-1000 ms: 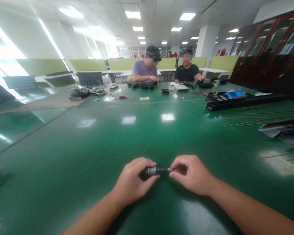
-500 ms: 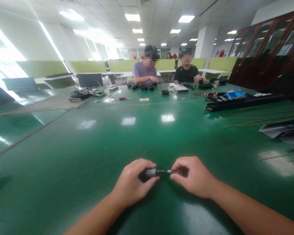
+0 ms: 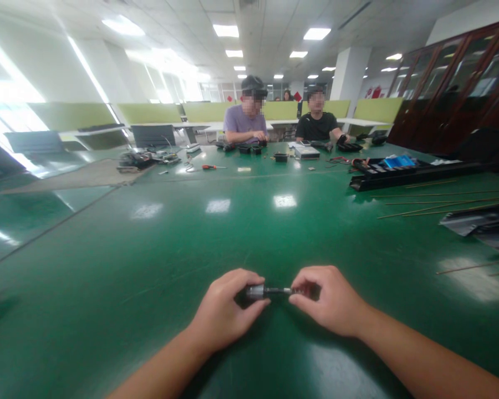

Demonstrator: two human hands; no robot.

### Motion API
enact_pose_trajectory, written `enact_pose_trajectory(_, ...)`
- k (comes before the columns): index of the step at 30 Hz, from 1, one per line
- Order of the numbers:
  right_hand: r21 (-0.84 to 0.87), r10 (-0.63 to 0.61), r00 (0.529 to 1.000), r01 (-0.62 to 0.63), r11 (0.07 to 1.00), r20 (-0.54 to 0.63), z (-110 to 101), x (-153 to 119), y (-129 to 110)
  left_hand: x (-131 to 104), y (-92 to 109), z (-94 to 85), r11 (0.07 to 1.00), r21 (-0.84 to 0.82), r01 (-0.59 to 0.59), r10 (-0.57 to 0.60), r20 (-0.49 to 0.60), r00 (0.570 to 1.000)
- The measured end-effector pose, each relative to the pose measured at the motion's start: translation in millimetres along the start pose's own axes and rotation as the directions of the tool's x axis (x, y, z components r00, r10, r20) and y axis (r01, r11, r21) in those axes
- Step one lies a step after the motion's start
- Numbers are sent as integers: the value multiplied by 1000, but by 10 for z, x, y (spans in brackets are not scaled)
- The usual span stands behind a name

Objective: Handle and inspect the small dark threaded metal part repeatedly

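Low in the head view, my left hand (image 3: 228, 307) grips a short grey cylinder (image 3: 256, 292) between thumb and fingers. A thin dark shaft (image 3: 278, 291) runs from the cylinder to the right. Its light-coloured end meets the fingertips of my right hand (image 3: 326, 299), which pinch it. Something reddish-brown (image 3: 305, 290) shows inside the curl of my right hand, too blurred to name. The cylinder, shaft and both hands are just above or on the green table (image 3: 191, 244); contact with the surface cannot be made out.
Two people sit across the table, in a purple shirt (image 3: 242, 119) and a black shirt (image 3: 316, 128). A red screwdriver (image 3: 210, 167) and a small black box (image 3: 280, 157) lie at the far side. Black trays (image 3: 403, 176) and thin rods (image 3: 432, 209) are at the right.
Both my hands and the held parts look the same. Across the table, the black-shirted person's hand and the black item by it have shifted slightly.
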State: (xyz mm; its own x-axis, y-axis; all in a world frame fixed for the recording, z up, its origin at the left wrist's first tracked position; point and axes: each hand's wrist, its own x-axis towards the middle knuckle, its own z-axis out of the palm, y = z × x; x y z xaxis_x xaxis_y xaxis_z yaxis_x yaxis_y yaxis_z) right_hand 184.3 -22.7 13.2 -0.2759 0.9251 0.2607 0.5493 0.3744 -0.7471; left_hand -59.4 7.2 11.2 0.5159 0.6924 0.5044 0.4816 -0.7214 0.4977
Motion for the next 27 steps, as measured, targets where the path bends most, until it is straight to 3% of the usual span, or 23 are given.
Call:
enact_pose_trajectory(11,9,1,1000,-1,1000,24,16,-35,-23,34,-57,-19,992,71,105,-99,-80,992)
enact_pose_trajectory(27,50,8,998,-11,999,61,14,-26,-12,28,-53,-35,982,61,177,-174,-54,983)
